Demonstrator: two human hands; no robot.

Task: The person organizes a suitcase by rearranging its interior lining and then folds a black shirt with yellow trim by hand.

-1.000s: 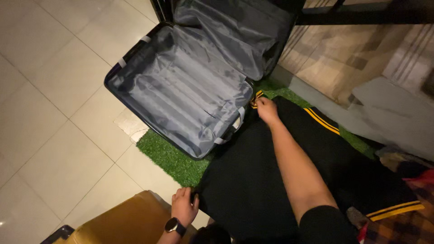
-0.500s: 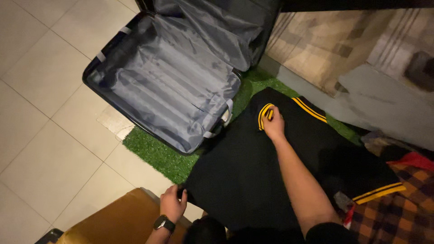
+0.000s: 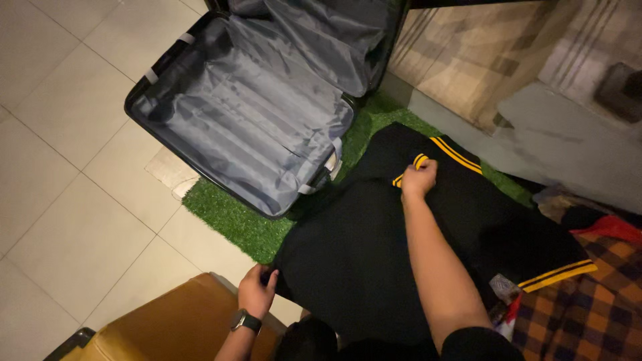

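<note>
- Now the right hand (image 3: 419, 178) has pulled the striped sleeve end further in over the black garment (image 3: 374, 254). A second ago it was out by the suitcase edge. Its fingers are pinched shut on the yellow-striped cuff (image 3: 416, 164).
- Down low, the left hand (image 3: 257, 291) stays on the near corner of the garment, fingers closed on the hem. It has hardly moved. A dark watch (image 3: 245, 321) sits on that wrist.
- So the garment now looks partly folded, one sleeve laid across its middle. It lies flat, partly on the green grass mat (image 3: 234, 224).
- Just beside it the open suitcase (image 3: 234, 113) shows its grey lining, with nothing inside that I can see.
- Off to the right is a checked cloth (image 3: 582, 314). A brown box (image 3: 167, 327), maybe cardboard, sits near the left hand, but the light is dim.
</note>
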